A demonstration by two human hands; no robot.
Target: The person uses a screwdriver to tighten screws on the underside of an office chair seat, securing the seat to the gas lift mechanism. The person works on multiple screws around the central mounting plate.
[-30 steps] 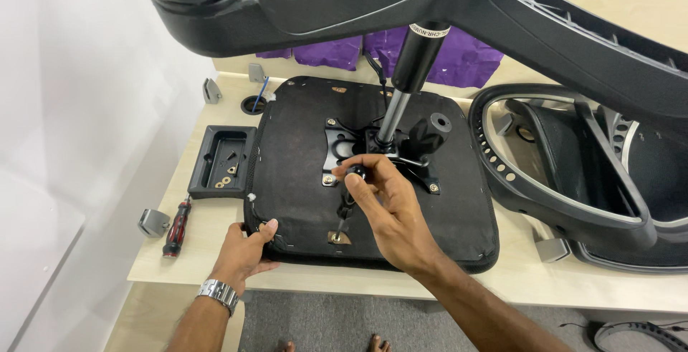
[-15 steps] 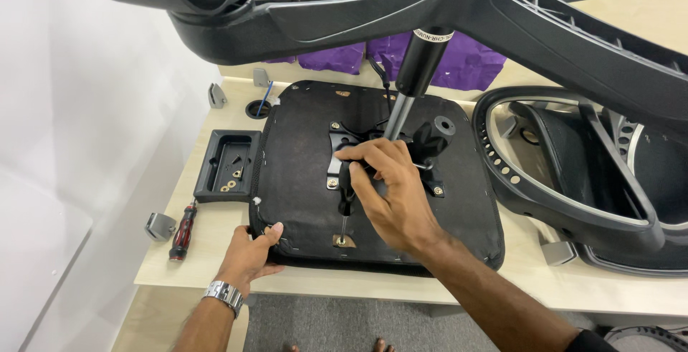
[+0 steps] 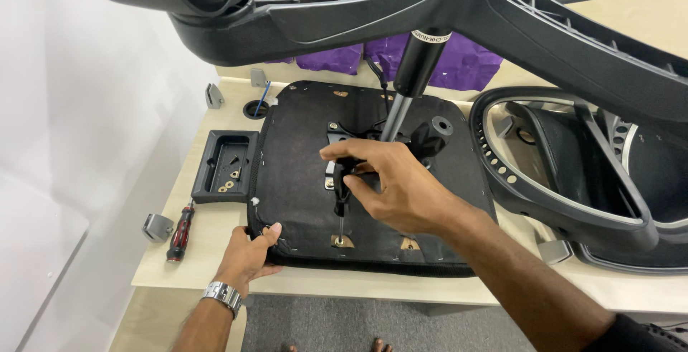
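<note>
Centrally, the right hand (image 3: 401, 187) grips a black-handled screwdriver (image 3: 342, 193) upright on the upturned seat pad (image 3: 301, 180), now nearer its front edge than before. Lower left, the left hand (image 3: 247, 255) still clasps the pad's corner; bare desk (image 3: 215, 252) beside it.

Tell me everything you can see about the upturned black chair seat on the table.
The chair seat lies underside up on the pale wooden table. Black fabric is stapled along its edges. A metal mechanism plate sits at its middle, from which a gas-lift cylinder rises. The left hand grips its near left corner. The right hand holds a screwdriver upright at a bracket near the front edge.
</note>
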